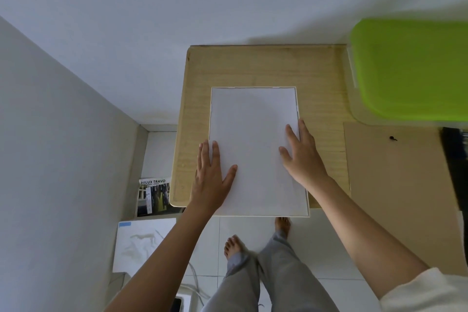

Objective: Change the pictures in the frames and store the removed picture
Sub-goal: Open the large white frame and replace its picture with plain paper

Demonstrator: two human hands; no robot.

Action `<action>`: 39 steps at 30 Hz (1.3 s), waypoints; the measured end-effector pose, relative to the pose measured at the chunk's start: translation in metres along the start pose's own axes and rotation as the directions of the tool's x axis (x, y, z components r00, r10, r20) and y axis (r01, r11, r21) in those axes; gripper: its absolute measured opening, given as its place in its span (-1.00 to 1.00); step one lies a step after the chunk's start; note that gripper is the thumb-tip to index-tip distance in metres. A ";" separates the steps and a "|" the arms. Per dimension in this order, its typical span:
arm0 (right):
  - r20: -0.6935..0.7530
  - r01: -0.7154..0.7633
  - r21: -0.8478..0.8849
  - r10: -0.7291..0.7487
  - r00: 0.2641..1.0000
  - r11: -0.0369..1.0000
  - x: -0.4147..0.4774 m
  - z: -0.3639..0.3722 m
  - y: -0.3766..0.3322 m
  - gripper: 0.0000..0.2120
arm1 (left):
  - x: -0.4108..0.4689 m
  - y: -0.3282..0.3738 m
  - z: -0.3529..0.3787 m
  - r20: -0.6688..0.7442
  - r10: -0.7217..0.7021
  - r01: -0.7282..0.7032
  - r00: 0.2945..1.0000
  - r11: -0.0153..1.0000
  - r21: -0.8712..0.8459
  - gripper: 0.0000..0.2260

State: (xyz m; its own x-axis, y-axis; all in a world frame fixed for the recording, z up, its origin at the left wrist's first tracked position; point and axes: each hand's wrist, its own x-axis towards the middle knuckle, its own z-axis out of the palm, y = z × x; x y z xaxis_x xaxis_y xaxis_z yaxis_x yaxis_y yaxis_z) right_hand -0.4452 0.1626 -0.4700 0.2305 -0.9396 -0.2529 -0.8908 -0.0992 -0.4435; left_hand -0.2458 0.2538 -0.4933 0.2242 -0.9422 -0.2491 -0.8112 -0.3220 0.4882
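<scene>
Seemingly mid-swap: left hand [212, 181] and right hand [302, 157] lie flat, gripping nothing, pressing a white sheet [254, 132] into the frame [278, 215] beneath them on the tabletop [253, 66]. Right of them, the backing board [395, 175] lies unfitted.

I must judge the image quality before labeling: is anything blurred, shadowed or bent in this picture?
Head view: the green container at the upper right is smeared; a faint rounded shadow lies on the white sheet; light is dim and even, without glare; the wide lens slants the edges of the wooden table.
</scene>
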 end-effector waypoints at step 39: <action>-0.136 -0.199 0.088 0.210 0.968 0.976 -0.107 -0.076 0.229 -0.39 | -0.057 0.237 0.139 -0.006 0.002 -0.003 1.000 0.998 -0.056 -0.49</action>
State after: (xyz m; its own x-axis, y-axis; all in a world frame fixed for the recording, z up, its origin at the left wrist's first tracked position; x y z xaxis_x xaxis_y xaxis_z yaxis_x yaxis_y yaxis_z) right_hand -0.7038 0.2150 -0.4791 -0.0169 -0.9751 -0.2213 -0.8810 0.1192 -0.4579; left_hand -0.5253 0.2443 -0.4795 0.2254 -0.9435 -0.2431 -0.7804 -0.3242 0.5347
